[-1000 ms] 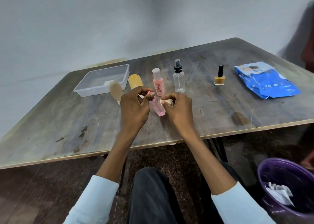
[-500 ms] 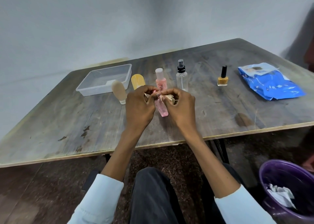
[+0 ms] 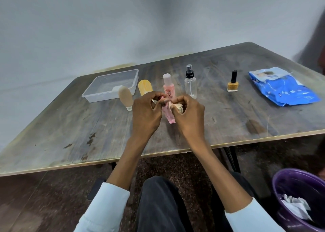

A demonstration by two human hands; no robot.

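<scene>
We see both hands meeting above the worktop, near its front edge. The left hand has its fingers curled. Its grip is closed on the upper end of a small pink bottle, pinched between thumb and forefinger. The bottle hangs tilted between the two hands. Its top is hidden inside the left grip, and its lower end pokes out below the knuckles, pointing down and toward us. We cannot tell whether that end touches the wood. The right hand is curled too, its grip closed round a beige wad. The wad sits right at the bottle's neck, touching it or very nearly so, and is too small for us to make out what it is made of.

Behind the hands stands a row of things. Just past the knuckles a taller pink bottle with a pale cap stands upright. Just to its right is a clear spray bottle with a black nozzle. Farther right a yellow nail polish bottle stands apart, and beyond it a blue packet lies flat. To the left a beige tube stands on its cap with a yellow tube just behind it, both beside a clear plastic tray. On the floor at the right sits a purple bin holding crumpled paper.
</scene>
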